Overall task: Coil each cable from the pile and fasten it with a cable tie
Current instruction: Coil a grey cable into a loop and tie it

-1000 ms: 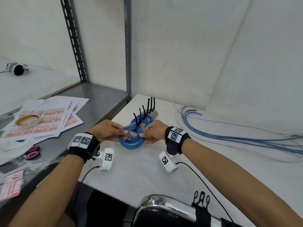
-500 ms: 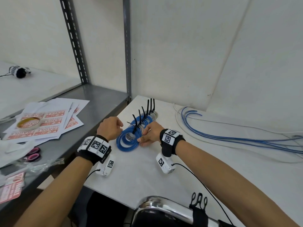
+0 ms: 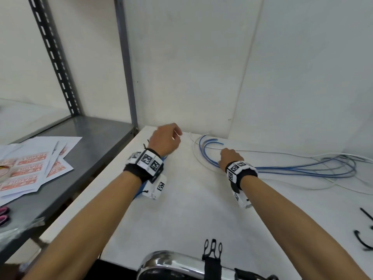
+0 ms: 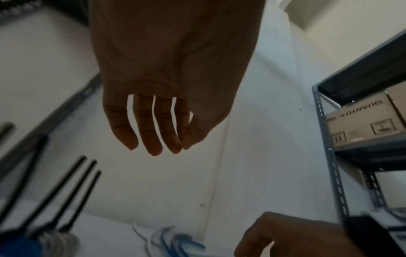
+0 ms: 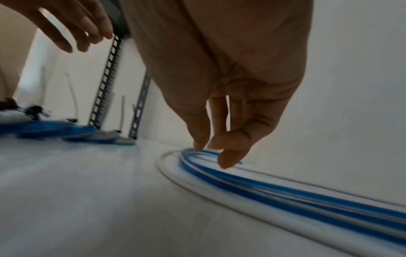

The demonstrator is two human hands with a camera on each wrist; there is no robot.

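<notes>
Loose blue and white cables (image 3: pixel 286 168) lie along the wall on the white table (image 3: pixel 191 209). My right hand (image 3: pixel 230 158) is over their curved end, and its fingertips (image 5: pixel 201 142) come down on the blue bend (image 5: pixel 252 179) without a closed grip. My left hand (image 3: pixel 165 139) hovers above the table's back left with straight fingers (image 4: pixel 153 135) and holds nothing. The tied blue and grey coils (image 5: pixel 66 129) lie under the left wrist, mostly hidden in the head view. Their black tie tails (image 4: pixel 72 189) stick up.
A grey metal shelf (image 3: pixel 90 134) adjoins the table on the left, with red-printed sheets (image 3: pixel 36 168) and a tape roll (image 3: pixel 4 172). Loose black cable ties (image 3: pixel 363 237) lie at the table's right edge. A chrome object (image 3: pixel 171 263) sits at the near edge.
Both hands have let go of the tied blue coil, which now lies with the others. The right hand has moved right onto the loose cables. The left hand has lifted away, open.
</notes>
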